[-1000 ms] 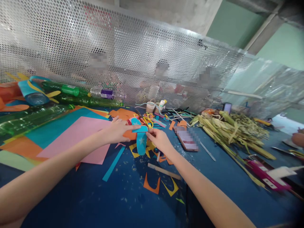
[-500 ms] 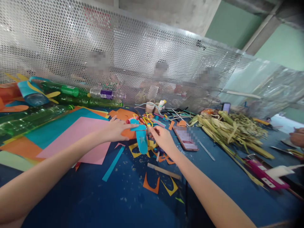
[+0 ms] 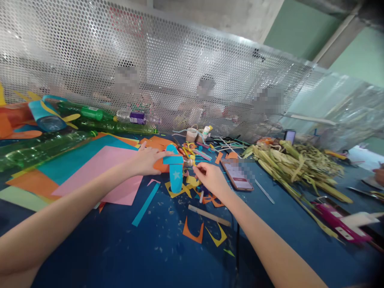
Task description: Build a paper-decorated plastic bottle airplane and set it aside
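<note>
Across a blue desk [image 3: 120, 252] strewn with cut paper, a person is working bare-handed on an orange-wrapped bottle [image 3: 161, 165], which is lying on its side near the middle, its neck pointing to the right. The left hand [image 3: 146, 161] is holding the bottle's body from above, its fingers spreading over the orange wrap toward the blue paper pieces [image 3: 175, 185], one of which is hanging down and showing a pale star. The right hand [image 3: 209, 175] is hovering at the neck, its fingers bunching narrowly beside a yellow cap [image 3: 193, 161]; from this spot, I am unable to tell whether they are gripping it. A pink sheet [image 3: 99, 176] is lying under the left forearm, a phone [image 3: 238, 176] is resting just beyond the right hand, and dried husks [image 3: 276, 164] are piling up farther right. Behind a perforated screen [image 3: 171, 60], other people are sitting, blurred.
</note>
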Demonstrator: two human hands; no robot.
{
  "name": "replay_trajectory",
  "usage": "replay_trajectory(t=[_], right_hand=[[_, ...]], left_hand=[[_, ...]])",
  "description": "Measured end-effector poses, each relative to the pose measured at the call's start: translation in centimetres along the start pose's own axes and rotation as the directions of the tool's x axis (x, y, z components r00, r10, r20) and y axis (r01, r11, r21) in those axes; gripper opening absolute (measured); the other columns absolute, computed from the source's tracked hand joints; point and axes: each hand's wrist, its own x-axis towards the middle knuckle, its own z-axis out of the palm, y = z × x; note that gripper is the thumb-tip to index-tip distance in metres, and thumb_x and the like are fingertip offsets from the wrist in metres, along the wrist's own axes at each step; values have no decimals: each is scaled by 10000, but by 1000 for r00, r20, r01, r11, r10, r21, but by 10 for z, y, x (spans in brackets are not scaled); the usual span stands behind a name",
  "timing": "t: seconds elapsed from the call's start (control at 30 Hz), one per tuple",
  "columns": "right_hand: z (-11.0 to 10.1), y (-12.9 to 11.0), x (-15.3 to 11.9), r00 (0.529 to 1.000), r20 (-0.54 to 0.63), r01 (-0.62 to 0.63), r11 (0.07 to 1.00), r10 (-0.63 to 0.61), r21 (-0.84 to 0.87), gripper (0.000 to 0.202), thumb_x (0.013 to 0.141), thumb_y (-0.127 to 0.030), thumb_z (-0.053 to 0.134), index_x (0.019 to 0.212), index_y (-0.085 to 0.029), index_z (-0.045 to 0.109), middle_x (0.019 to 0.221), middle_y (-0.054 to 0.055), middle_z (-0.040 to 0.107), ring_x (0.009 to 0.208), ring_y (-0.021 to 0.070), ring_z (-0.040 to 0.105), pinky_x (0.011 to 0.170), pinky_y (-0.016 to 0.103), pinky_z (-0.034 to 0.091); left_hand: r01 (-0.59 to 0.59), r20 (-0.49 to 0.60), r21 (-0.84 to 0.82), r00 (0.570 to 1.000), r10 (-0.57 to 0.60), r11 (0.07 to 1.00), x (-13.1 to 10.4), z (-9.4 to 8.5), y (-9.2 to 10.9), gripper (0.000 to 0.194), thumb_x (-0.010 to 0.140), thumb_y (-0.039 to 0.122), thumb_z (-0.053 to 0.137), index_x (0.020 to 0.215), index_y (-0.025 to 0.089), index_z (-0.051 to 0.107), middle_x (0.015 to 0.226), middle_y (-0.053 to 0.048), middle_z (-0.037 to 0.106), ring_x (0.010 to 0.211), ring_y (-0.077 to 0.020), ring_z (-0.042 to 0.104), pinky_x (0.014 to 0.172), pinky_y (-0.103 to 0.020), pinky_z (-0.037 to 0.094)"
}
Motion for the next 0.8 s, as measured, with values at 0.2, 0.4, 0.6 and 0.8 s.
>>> replay_trajectory(t=[0.2,0.4,0.6,0.8], right_hand=[[-4,-1,-3,997,-74,5,991,-15,-134,367,888,-400,408,622,-193,553,571,23,623,528,147,571,519,225,332],[-10,-2,-4,957,-289,-50,965,-28,-259,470,912,-457,339,576,-187,528,460,9,515,444,135,480,473,244,234],[-8,1,-4,945,-321,-44,952,-59,-303,464,908,-440,353,543,-188,489,452,8,497,433,128,458,474,239,226],[-6,4,-4,941,-327,-30,937,-91,-347,438,893,-423,390,540,-185,495,466,12,519,445,127,484,478,235,229]], left_hand=[[3,3,40,1000,-3,999,-4,-11,12,779,625,505,674,1330,326,395,1030,-59,629,986,-315,511,974,-575,163],[90,-87,-236,990,-114,968,-2,-45,16,547,808,596,453,1226,252,529,1128,-63,617,1070,-254,516,1027,-506,205],[255,-145,-449,925,-352,856,3,-48,-21,444,880,510,358,1101,217,609,1150,-52,615,1047,-217,551,879,-325,420],[441,58,-606,854,-516,662,-2,-36,-45,610,801,677,338,1145,221,551,1106,-96,616,928,-247,590,717,-324,464]])
